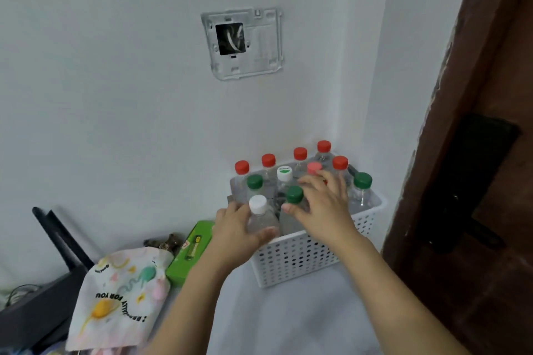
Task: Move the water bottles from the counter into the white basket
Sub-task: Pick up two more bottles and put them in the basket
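Note:
The white perforated basket (300,259) stands on the counter in the corner, against the wall. Several clear water bottles stand upright inside it, with red, green and white caps. My left hand (236,230) is wrapped around a white-capped bottle (259,210) at the basket's front left corner. My right hand (323,207) reaches over the basket with fingers spread, touching a green-capped bottle (294,194) and a pink-capped bottle (314,168). Whether the right hand grips either one cannot be told.
A green box (191,251) lies left of the basket, beside a printed cloth bag (118,297) and a black device (40,308). A dark wooden door (473,181) stands close on the right. An open wall plate (240,43) hangs above.

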`<state>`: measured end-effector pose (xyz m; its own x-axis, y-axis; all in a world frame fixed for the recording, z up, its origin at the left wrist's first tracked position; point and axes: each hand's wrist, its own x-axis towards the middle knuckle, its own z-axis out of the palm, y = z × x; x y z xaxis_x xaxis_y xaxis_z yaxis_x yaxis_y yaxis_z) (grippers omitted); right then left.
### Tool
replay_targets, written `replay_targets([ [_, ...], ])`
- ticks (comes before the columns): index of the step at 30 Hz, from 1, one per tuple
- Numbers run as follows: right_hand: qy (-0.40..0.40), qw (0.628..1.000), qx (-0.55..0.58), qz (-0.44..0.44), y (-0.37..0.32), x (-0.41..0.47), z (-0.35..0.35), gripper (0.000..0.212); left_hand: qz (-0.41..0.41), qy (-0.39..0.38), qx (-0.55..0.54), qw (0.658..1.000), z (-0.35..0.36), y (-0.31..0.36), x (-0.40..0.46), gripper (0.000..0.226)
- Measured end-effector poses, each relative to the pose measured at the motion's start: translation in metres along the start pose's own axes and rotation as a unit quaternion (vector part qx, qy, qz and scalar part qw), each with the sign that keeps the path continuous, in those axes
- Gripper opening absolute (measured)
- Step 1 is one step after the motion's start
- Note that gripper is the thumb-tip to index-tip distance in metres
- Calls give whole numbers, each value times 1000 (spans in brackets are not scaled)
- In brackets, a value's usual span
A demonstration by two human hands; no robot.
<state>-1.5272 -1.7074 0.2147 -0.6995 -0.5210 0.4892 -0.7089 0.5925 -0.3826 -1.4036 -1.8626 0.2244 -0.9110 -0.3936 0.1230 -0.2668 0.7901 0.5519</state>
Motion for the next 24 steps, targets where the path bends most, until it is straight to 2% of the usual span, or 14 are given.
replay_targets([
  [4,12,1000,3,-11,0,-4,12,66,11,-7,-36,999,11,-14,3,59],
  [15,47,998,5,-29,2,-11,14,63,-5,-26,-57,998,16,-15,12,58],
  [24,-9,1000,-15,-23,-4,-18,-1,70,-33,2,-88,996,11,-1,7,56],
])
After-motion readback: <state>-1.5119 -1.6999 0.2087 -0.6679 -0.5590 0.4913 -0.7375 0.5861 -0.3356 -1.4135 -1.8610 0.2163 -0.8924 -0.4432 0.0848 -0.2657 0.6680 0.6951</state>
